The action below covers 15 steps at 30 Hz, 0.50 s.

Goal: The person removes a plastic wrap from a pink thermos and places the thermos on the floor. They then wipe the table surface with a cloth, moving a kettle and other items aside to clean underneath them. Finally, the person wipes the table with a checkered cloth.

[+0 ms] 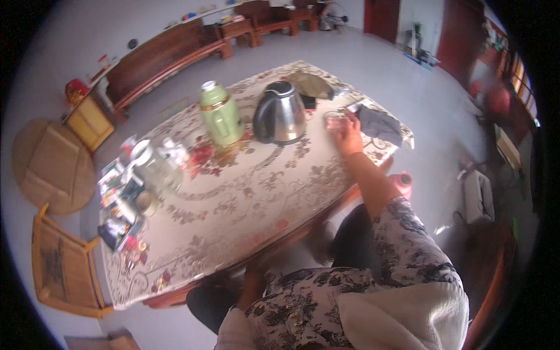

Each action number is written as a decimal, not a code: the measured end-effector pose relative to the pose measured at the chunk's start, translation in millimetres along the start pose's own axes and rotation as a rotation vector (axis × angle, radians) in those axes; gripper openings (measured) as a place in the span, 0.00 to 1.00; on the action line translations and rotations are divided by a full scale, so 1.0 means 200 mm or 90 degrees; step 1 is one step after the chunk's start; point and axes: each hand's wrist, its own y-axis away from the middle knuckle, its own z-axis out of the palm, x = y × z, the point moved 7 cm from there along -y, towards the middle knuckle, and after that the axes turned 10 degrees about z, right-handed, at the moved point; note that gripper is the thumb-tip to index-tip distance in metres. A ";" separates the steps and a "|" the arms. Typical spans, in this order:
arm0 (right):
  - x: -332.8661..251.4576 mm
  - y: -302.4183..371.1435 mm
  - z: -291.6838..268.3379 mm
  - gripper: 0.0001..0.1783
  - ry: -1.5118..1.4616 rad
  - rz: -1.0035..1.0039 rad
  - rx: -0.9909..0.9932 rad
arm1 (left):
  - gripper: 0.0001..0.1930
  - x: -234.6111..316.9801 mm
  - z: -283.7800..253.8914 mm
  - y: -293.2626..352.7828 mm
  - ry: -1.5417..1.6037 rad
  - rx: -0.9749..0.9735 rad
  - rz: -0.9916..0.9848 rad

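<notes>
My right hand (348,137) reaches over the far right part of the table, its fingers curled round a small clear glass (335,122). A dark grey cloth (380,125) lies just right of that hand. To its left stands a steel electric kettle (290,116) with a black handle. Further left is a light green thermos flask (221,116) with a white top. My left hand (252,286) is low by the table's near edge, close to my lap; its fingers are hidden.
A flowered cloth covers the table (233,216). A clear jug (153,163), a cup (146,203) and packets crowd its left end. An olive cloth (312,86) lies at the far edge. A wooden chair (61,262) stands left; a pink bottle (401,184) is beyond the right edge.
</notes>
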 end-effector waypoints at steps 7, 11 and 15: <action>-0.41 0.24 -0.30 0.21 -0.060 -0.077 -0.102 | 0.28 -0.07 -0.12 0.18 -0.019 0.027 -0.248; -0.38 0.47 -0.49 0.18 -0.077 -0.015 -0.107 | 0.27 0.00 -0.11 0.10 0.061 -0.039 -0.193; -0.69 0.89 -0.50 0.09 -0.460 0.225 -0.521 | 0.18 0.49 -0.45 -0.05 0.304 0.013 -0.125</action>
